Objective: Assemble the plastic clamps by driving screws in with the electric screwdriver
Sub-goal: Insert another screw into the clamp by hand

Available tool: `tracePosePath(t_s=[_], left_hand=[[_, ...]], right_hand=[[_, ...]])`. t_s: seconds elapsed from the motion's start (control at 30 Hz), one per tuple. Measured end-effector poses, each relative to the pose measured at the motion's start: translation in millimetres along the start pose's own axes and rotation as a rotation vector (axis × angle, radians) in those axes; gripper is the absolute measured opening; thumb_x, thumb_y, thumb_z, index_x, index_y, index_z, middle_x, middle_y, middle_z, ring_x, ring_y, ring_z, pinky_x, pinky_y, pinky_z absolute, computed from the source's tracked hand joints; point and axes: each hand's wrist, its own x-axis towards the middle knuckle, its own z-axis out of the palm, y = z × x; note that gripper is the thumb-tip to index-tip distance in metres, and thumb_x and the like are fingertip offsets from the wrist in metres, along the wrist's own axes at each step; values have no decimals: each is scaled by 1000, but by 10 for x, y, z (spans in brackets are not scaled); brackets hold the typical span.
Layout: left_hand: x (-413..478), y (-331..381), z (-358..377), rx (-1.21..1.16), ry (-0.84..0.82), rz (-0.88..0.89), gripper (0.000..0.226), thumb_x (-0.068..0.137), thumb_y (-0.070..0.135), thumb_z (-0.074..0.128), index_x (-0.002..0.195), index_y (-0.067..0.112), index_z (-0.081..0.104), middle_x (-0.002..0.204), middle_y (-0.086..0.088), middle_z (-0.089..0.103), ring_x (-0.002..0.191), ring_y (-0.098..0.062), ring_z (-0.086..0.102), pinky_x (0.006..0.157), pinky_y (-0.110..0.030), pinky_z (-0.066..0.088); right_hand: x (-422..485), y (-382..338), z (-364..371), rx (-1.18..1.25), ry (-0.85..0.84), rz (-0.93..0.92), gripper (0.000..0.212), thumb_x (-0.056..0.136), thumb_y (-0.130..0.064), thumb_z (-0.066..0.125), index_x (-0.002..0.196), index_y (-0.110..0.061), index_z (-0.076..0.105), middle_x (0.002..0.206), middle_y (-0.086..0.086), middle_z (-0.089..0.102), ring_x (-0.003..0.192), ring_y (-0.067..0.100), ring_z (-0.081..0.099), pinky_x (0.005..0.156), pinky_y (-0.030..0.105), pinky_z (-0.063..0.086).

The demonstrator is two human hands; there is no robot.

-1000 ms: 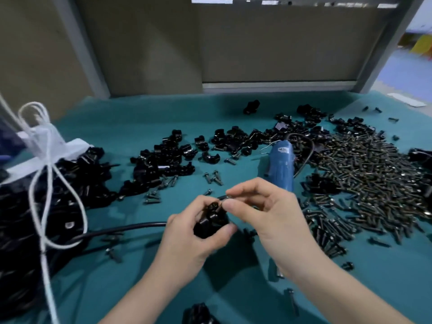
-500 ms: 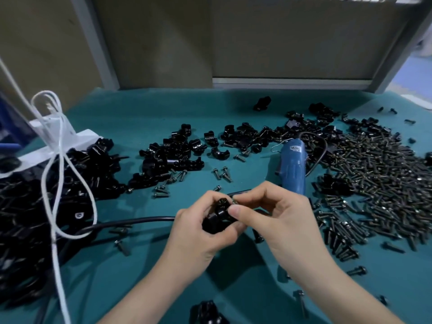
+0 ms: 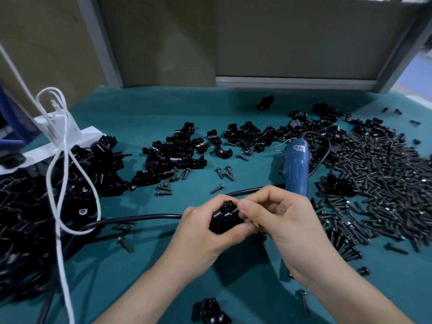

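Above the teal mat (image 3: 145, 108), we still grip the black clamp (image 3: 223, 218) in our left hand (image 3: 205, 232), right hand (image 3: 285, 220) fingertips now pinched closer onto it.

white power strip (image 3: 77, 136) at the left of the teal table (image 3: 140, 113), white cable (image 3: 58, 206) looped over it.

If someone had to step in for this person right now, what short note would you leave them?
Left hand: closed around a black plastic clamp, held above the table.
Right hand: fingers pinching at the clamp's top, apparently seating a screw; the screw itself is hard to make out.
Electric screwdriver: lying unused on the green table, just beyond the hands.
Loose screws: big heap to the right.
Unassembled clamp parts: piles ahead and left.
Done: clamp halves apparently together in hand.
Left: pick up the screwdriver, drive the screw, carry on with the rest.
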Motion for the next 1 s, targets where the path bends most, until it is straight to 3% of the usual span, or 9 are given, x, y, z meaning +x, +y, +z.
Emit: tracePosePath(t_s=[0.2, 0.37, 0.57, 0.67, 0.8, 0.87, 1.0], left_hand=[[-10, 11, 1, 52, 0, 38, 18, 78, 55, 62, 86, 39, 64, 70, 20, 67, 55, 3, 54, 54, -8, 37], [-8, -20, -3, 49, 15, 40, 26, 81, 55, 60, 93, 34, 68, 78, 8, 71, 60, -9, 59, 55, -23, 46], [-8, -40, 3, 36, -17, 22, 31, 76, 57, 63, 92, 30, 66, 75, -2, 71, 62, -24, 59, 55, -38, 47], [-8, -38, 9, 27, -23, 19, 31, 75, 54, 65, 92, 28, 67, 73, -1, 70, 60, -20, 59, 54, -33, 47], [-3, -24, 9, 32, -22, 32, 25, 75, 45, 70, 96, 32, 64, 71, 13, 68, 57, 1, 57, 55, -15, 44], [0, -26, 6, 45, -15, 19, 28, 73, 51, 68, 96, 37, 62, 70, 11, 68, 56, -3, 57, 52, -23, 47], [-2, -30, 2, 75, -24, 22, 31, 71, 58, 65, 95, 38, 60, 71, 5, 69, 60, -15, 60, 56, -36, 49]], right_hand=[[2, -6, -13, 78, 13, 33, 6, 71, -13, 72, 70, -7, 72, 64, 6, 68, 56, 8, 60, 55, 16, 48], [-20, -45, -5, -12, -37, 3, 7, 67, -19, 74, 66, -12, 72, 61, 3, 67, 53, 7, 56, 54, 16, 47], [-40, -46, -4, -29, -40, -32, 12, 78, -6, 72, 67, -7, 67, 60, 0, 67, 51, 4, 57, 52, 13, 46], [-36, -45, 3, -29, -48, -18, 15, 78, -6, 72, 66, -4, 64, 58, -2, 66, 50, 3, 56, 49, 13, 44], [-26, -33, 1, -64, -48, 4, 21, 75, -12, 74, 60, -8, 60, 48, -5, 57, 44, -1, 49, 46, 9, 38], [-13, -35, -10, -123, -68, 12, 24, 74, -18, 76, 56, -15, 61, 47, -3, 56, 43, -1, 48, 46, 9, 37], [4, -71, -25, -142, -101, 23, 22, 70, -24, 75, 57, -13, 61, 49, 0, 59, 43, -1, 50, 46, 9, 38]])
